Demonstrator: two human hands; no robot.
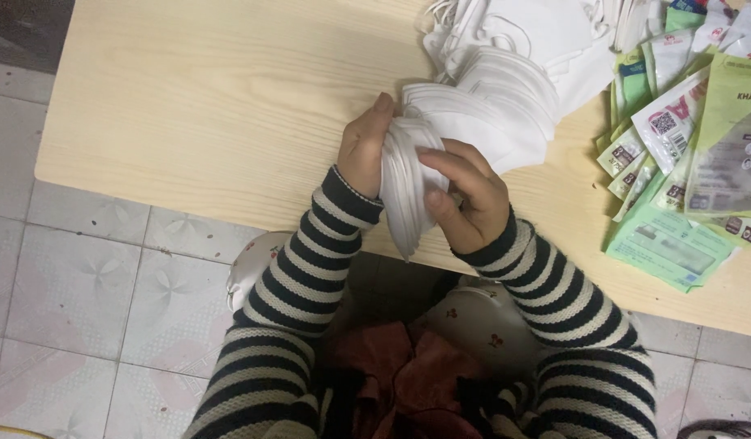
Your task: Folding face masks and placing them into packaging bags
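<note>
Nearest the camera sits the person's lap, with dark red cloth (408, 370) bunched between two sleeves striped black and cream. Under the arms a pale seat with small red marks (481, 321) shows, standing on a floor of pale patterned tiles (91, 284).

Just beyond, at the near edge of the table (196, 106), both hands meet around a stack of folded white masks (404, 191). The left hand (363, 146) presses flat against the stack's left side, its thumb lying up along the top edge and its grip wrapped closed around the bundle. The right hand (465, 195) has its grip folded over the stack's right side, the thumb and bent fingers pinching the outer layers. The stack stands on edge between the palms, its lower tip hanging past the table's rim toward the lap.

Farther out on the light wooden table, a fanned row of more white masks (505, 97) lies just behind the hands, touching the held stack. Beyond it a looser heap of white masks with ear loops (538, 28) reaches the far edge of the view. To the right, well apart from the hands, a spread of flat green and white packets (684, 162) overlaps on the table.
</note>
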